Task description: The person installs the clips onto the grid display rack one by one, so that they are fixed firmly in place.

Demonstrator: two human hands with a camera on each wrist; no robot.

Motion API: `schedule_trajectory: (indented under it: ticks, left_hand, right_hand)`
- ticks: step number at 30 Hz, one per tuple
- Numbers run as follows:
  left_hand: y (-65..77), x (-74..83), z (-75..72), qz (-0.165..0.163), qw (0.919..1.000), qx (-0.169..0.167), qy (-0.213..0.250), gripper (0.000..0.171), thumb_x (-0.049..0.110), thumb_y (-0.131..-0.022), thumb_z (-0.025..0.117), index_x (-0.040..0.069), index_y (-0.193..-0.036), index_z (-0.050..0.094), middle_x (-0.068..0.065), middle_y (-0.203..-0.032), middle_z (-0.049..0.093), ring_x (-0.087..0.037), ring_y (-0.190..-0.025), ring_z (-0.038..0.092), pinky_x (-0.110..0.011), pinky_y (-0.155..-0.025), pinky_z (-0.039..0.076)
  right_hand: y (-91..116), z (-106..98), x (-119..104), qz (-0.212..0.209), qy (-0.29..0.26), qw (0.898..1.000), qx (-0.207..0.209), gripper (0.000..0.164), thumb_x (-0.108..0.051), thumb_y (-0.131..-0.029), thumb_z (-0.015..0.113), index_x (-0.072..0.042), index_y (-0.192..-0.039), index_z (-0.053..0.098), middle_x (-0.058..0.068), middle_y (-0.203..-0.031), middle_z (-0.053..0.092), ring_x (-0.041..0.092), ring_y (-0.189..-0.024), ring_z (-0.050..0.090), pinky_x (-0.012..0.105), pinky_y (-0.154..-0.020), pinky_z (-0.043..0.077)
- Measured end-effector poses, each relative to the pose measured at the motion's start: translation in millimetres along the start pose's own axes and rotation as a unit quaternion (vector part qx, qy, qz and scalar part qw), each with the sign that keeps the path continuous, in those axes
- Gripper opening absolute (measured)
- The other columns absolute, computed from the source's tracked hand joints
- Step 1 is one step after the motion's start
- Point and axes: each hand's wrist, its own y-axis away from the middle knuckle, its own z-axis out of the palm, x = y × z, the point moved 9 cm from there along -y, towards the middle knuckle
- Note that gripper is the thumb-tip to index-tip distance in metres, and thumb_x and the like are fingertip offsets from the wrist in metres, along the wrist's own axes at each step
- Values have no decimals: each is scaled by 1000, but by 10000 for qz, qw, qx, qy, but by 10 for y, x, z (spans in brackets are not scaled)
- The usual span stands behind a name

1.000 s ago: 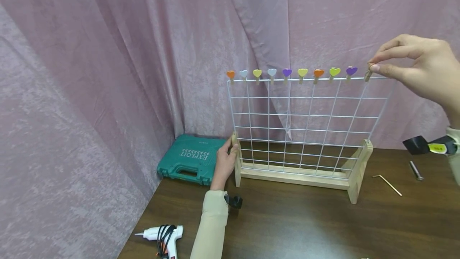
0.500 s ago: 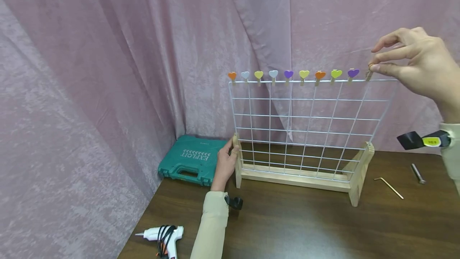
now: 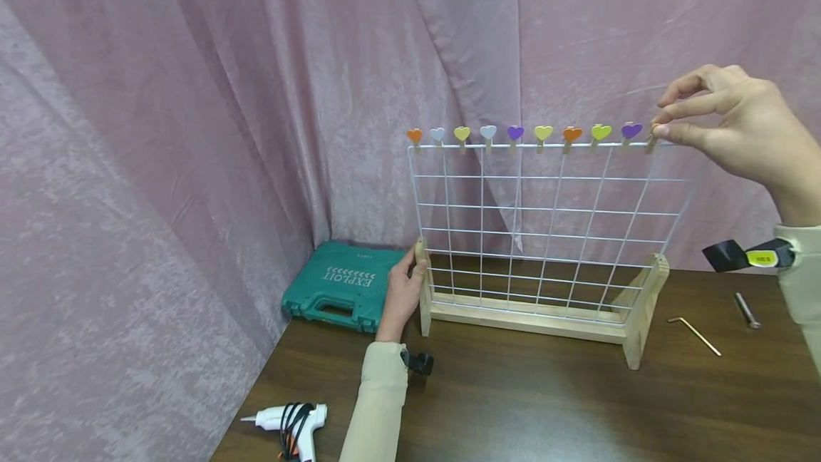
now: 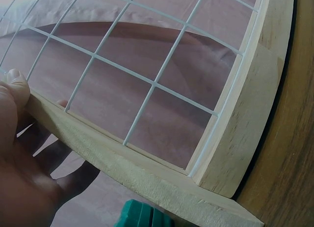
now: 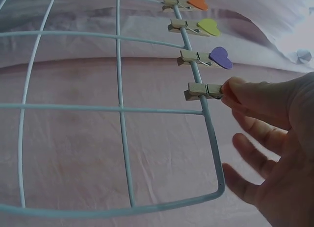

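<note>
A white wire grid panel (image 3: 545, 208) stands in a pale wooden stand (image 3: 526, 317). Along its top wire sits a row of small wooden clothespins with coloured hearts, the rightmost bearing a purple heart (image 3: 631, 130). My right hand (image 3: 737, 120) pinches the end of another clothespin (image 5: 202, 91) between thumb and index finger; its jaws straddle the top wire near the panel's right corner, and the fingers hide its heart. The other right fingers are spread apart. My left hand (image 3: 404, 287) grips the stand's left upright (image 4: 122, 163), thumb on the near side and fingers behind.
A green tool case (image 3: 346, 284) lies behind my left forearm. A white glue gun (image 3: 291, 423) with a wrapped black cord is at the front left. Right of the stand lie a hex key (image 3: 695, 336) and a bolt (image 3: 747, 310). A pink curtain (image 3: 359, 77) hangs behind.
My right hand and the pinched clothespin have shifted slightly left along the top wire, closer to the purple heart. The left hand has kept its grip on the upright.
</note>
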Motion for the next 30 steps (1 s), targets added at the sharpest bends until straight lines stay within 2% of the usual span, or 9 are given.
schedule_trajectory:
  ticks: [5,9,14,19,23,30]
  left_hand:
    - [-1,8,-1,42,10000,-8,30,41,10,-95,50,-1,-134,45,-25,-117,58,-33,-113,52,-47,-94,42]
    - [1,11,-9,44,10000,-10,26,41,11,-95,50,0,-134,46,-23,-118,58,-33,-112,52,-47,-92,43]
    - [-3,5,-16,-8,10000,9,-47,41,11,-95,50,-1,-134,46,-22,-119,58,-33,-113,52,-47,-92,43]
    - [-14,10,-28,-36,9999,66,-80,40,11,-95,51,-1,-133,47,-20,-122,57,-31,-117,49,-44,-96,41]
    - [-8,11,-26,-35,9999,72,-86,41,12,-95,51,-1,-134,46,-20,-124,55,-31,-119,48,-43,-96,40]
    - [-1,-2,-3,-28,10000,34,-31,41,13,-95,51,-1,-134,46,-21,-124,55,-31,-119,48,-43,-96,40]
  right_hand:
    - [43,42,100,733,-430,9958,-328,10,-8,-82,70,0,-88,71,-9,-95,56,-2,-93,40,17,-72,28]
    - [93,70,136,1022,-463,9927,-442,21,-17,-85,68,-4,-101,69,-10,-101,54,-4,-97,41,13,-76,31]
    - [154,32,110,974,-485,9935,-322,29,-16,-86,66,-4,-112,64,-13,-103,52,-7,-100,40,6,-84,30]
    - [268,-46,108,956,-313,9947,-187,36,-13,-86,65,-5,-121,59,-20,-106,47,-8,-100,38,5,-85,29]
    - [417,-135,109,898,-196,9957,102,41,-9,-86,65,-4,-126,56,-24,-109,44,-10,-103,37,6,-90,28]
    - [721,-256,-14,407,-196,9975,551,46,5,-81,62,-1,-126,54,-25,-114,44,-6,-106,39,7,-90,30]
